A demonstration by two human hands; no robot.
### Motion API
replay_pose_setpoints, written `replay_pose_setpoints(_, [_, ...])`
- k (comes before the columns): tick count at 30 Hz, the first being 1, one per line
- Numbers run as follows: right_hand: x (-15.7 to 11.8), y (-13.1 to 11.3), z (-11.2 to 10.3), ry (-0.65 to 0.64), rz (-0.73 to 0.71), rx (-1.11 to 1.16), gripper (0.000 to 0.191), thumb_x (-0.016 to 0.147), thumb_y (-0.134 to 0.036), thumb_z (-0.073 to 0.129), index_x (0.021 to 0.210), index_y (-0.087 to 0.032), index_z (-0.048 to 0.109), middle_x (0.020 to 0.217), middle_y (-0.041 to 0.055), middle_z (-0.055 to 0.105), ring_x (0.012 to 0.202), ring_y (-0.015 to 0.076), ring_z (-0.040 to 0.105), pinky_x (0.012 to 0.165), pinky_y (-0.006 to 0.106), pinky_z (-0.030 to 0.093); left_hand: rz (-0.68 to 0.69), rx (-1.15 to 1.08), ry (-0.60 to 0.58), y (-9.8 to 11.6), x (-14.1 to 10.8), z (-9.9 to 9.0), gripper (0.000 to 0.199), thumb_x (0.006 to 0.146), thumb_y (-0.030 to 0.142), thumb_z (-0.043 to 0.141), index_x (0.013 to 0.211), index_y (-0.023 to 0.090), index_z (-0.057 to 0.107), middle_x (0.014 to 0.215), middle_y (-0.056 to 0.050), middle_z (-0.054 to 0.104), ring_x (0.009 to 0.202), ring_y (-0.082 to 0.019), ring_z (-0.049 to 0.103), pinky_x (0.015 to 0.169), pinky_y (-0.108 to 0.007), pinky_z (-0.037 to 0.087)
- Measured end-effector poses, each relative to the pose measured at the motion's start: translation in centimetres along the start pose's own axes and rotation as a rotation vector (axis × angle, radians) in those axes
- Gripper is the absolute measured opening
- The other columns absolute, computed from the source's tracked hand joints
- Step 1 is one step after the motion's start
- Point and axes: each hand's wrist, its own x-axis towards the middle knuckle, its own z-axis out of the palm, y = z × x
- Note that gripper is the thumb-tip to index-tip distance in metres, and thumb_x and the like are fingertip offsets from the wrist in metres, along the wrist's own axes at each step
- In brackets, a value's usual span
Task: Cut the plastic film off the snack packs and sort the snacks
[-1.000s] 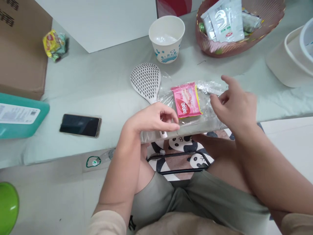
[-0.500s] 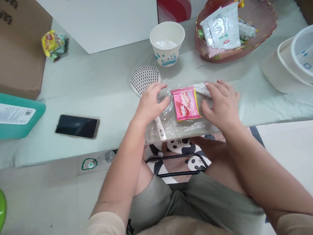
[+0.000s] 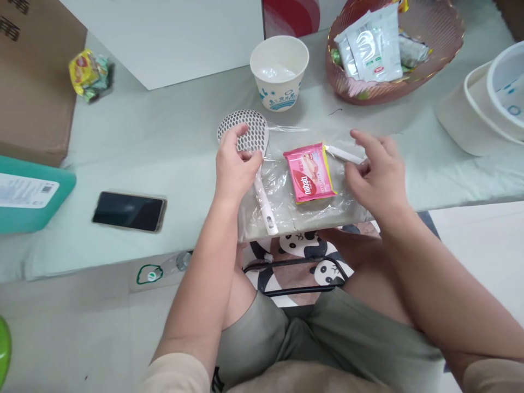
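A long counter covered in pale green cloth (image 3: pixel 196 164) carries everything near the two hands. At its far left stands a brown cardboard box (image 3: pixel 36 82), and next along the back a large, flat-sided white box (image 3: pixel 172 33). At the back right sits a pink translucent ribbed bowl with a gold rim (image 3: pixel 440 33), packets inside; farther right is an off-white plastic bin (image 3: pixel 462 120). A teal container with a white label (image 3: pixel 61 196) is at the left edge.

Along the near edge of the counter lies a crinkled sheet of clear plastic film (image 3: pixel 282 213). A white perforated skimmer (image 3: pixel 257 139) points its handle toward that edge, at the film's left side.

The left hand (image 3: pixel 235 169) is over the skimmer's head, fingers curled, thumb and forefinger apart. The right hand (image 3: pixel 380 174) is at the film's right side, half open with bent fingers. Whether either has hold of the film, I cannot tell.

Behind the film stands a white paper cup with blue print (image 3: pixel 279 82). A dark-screened phone (image 3: pixel 129 210) lies flat to the left.

The pink square wafer packet (image 3: pixel 310 172) lies on the film, between the hands. Just beside it, a slim white handle (image 3: pixel 343 153) slants toward the right hand.
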Motion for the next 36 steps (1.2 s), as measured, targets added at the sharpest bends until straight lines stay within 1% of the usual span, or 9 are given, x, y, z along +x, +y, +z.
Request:
replay_pose_setpoints(6, [0.2,0.0,-0.6,0.021,0.125,0.081,0.061,0.082,-0.015,0.051,0.140,-0.026,0.062,0.127,0.0097,0.072,0.052,0.0091,0.048,0.070,0.037,0.056,0.023,0.013,0.072,-2.8,0.4,-0.3,0.054,0.082,0.014,0.067,0.134,0.029,0.056,0.146,-0.008,0.059,0.078,-0.012,0.068,0.075,-0.030,0.063])
replay_pose_setpoints(13, [0.4,-0.4,-1.0,0.094,0.240,0.069,0.054,0.080,-0.010,0.049,0.129,-0.024,0.067,0.113,0.0055,0.077,0.049,0.0090,0.045,0.080,0.044,0.057,0.033,0.039,0.154,-4.9,0.5,-0.5,0.056,0.078,0.013,0.068,0.132,0.026,0.057,0.140,-0.009,0.063,0.080,-0.015,0.069,0.080,-0.036,0.064])
replay_pose_setpoints(17, [0.4,-0.6,-0.9,0.046,0.225,0.043,0.049,0.080,-0.013,0.052,0.126,-0.025,0.065,0.112,0.0052,0.077,0.052,0.0115,0.050,0.079,0.044,0.057,0.053,0.103,0.206,-4.4,0.4,-0.8,0.051,0.077,0.013,0.070,0.126,0.026,0.059,0.130,-0.007,0.066,0.083,-0.016,0.069,0.087,-0.038,0.062])
replay_pose_setpoints(20, [0.2,-0.4,-0.6,-0.010,0.104,-0.003,0.051,0.079,-0.017,0.058,0.128,-0.026,0.064,0.115,0.0071,0.075,0.062,0.0157,0.058,0.082,0.045,0.057,0.046,0.155,0.256,-2.9,0.2,-0.7,0.050,0.075,0.010,0.073,0.121,0.027,0.062,0.127,-0.006,0.063,0.089,-0.018,0.068,0.092,-0.040,0.059])
replay_pose_setpoints(22, [0.2,-0.1,-0.3,-0.009,0.010,-0.057,0.053,0.079,-0.021,0.063,0.132,-0.026,0.063,0.123,0.0104,0.070,0.078,0.0212,0.065,0.087,0.047,0.056,0.074,0.172,0.249,-1.6,0.0,-0.6,0.044,0.074,0.008,0.073,0.114,0.026,0.064,0.127,-0.007,0.059,0.100,-0.020,0.066,0.097,-0.041,0.057])
replay_pose_setpoints(25, [0.1,0.3,0.1,0.011,-0.121,-0.121,0.053,0.079,-0.025,0.066,0.132,-0.026,0.065,0.132,0.0140,0.061,0.106,0.0301,0.065,0.096,0.052,0.053,0.196,0.179,0.169,0.6,-0.5,-0.4,0.027,0.076,0.006,0.074,0.096,0.022,0.065,0.122,-0.005,0.057,0.118,-0.021,0.060,0.108,-0.043,0.051])
replay_pose_setpoints(27, [0.1,0.5,0.2,0.000,-0.192,-0.135,0.046,0.081,-0.026,0.067,0.127,-0.026,0.069,0.130,0.0139,0.060,0.116,0.0324,0.061,0.100,0.054,0.051,0.284,0.185,0.060,2.0,-1.0,-0.3,0.018,0.078,0.008,0.073,0.087,0.021,0.065,0.115,-0.005,0.060,0.117,-0.021,0.060,0.110,-0.043,0.049])
replay_pose_setpoints(31, [0.5,0.7,0.6,0.006,-0.227,-0.125,0.025,0.088,-0.031,0.065,0.111,-0.028,0.075,0.112,0.0106,0.063,0.110,0.0308,0.061,0.098,0.053,0.049,0.443,0.185,-0.230,4.0,-2.3,0.3,0.008,0.084,0.016,0.067,0.086,0.023,0.069,0.106,-0.004,0.069,0.106,-0.022,0.064,0.102,-0.043,0.051])
replay_pose_setpoints(36, [1.3,0.7,1.0,0.065,-0.257,-0.072,0.016,0.092,-0.029,0.060,0.094,-0.024,0.076,0.097,0.0092,0.062,0.095,0.0272,0.061,0.090,0.047,0.050,0.498,0.190,-0.388,4.1,-3.1,1.5,0.012,0.086,0.019,0.067,0.094,0.022,0.075,0.114,-0.005,0.071,0.112,-0.024,0.064,0.105,-0.043,0.048])
